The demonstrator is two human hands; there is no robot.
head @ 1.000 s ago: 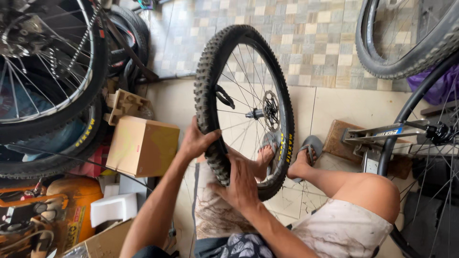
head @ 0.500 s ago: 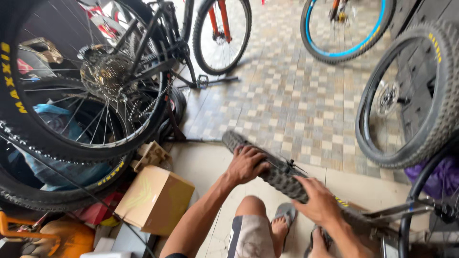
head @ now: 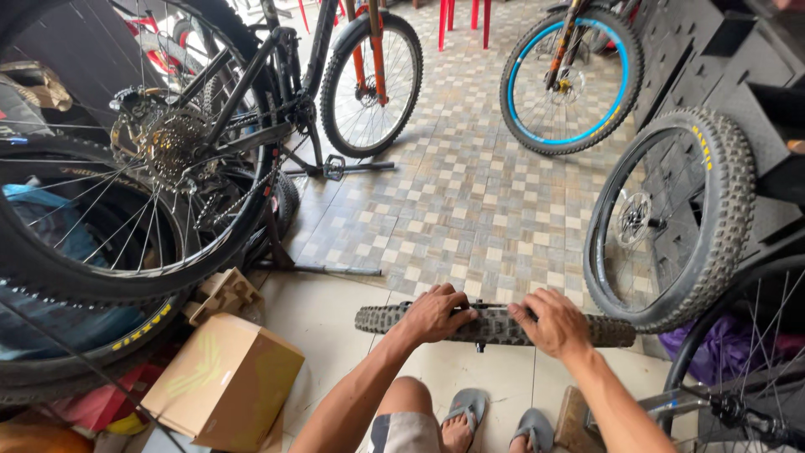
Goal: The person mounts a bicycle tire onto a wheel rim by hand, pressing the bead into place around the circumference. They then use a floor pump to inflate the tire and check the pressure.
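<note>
Gripping the knobby tyre [head: 495, 325] from above, left hand [head: 434, 315] and right hand [head: 555, 323] clench its tread side by side, the wheel held edge-on over the floor [head: 335, 310], long axis left-right, above the sandalled feet [head: 495, 419].

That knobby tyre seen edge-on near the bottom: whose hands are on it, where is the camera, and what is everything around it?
There is one picture, taken by a camera worn on a person's head, looking down past their own arms. The black knobby bicycle wheel is seen edge-on above their knees. The left hand and the right hand both grip its tread from above. Below are grey flip-flop sandals on the pale tiled floor. To the left lies a brown cardboard box, beside a black bicycle on a stand. To the right a loose black wheel with a brake disc leans against a dark wall. Farther back stands a blue-rimmed wheel.
</note>
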